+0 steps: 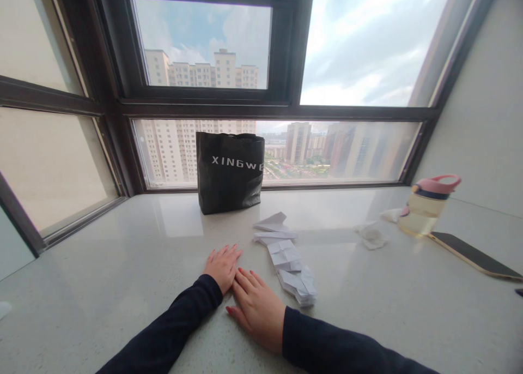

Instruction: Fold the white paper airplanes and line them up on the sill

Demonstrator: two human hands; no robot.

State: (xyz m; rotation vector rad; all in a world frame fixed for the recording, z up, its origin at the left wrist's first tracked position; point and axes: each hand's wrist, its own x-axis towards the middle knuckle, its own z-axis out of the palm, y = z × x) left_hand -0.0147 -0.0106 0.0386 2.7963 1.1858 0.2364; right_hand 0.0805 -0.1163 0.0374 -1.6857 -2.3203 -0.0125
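Observation:
My left hand (223, 267) lies flat on the pale speckled counter (171, 273), palm down with its fingers apart and nothing in it. Just right of it, my right hand (258, 308) also rests palm down, fingers stretched out and holding nothing; its fingertips touch or nearly touch my left hand. Beyond and right of my right hand runs a row of folded white papers: a pointed one (273, 223) at the far end, a narrow strip (278, 236), a square one (285, 254), and a thicker stack (300, 284) nearest me.
A black bag (231, 180) with white letters stands by the window. At the right are crumpled tissue (372, 236), a clear bottle (423, 210) with a pink and blue lid, and a dark phone-like slab (474, 251). A white object (5, 309) sits at the left edge.

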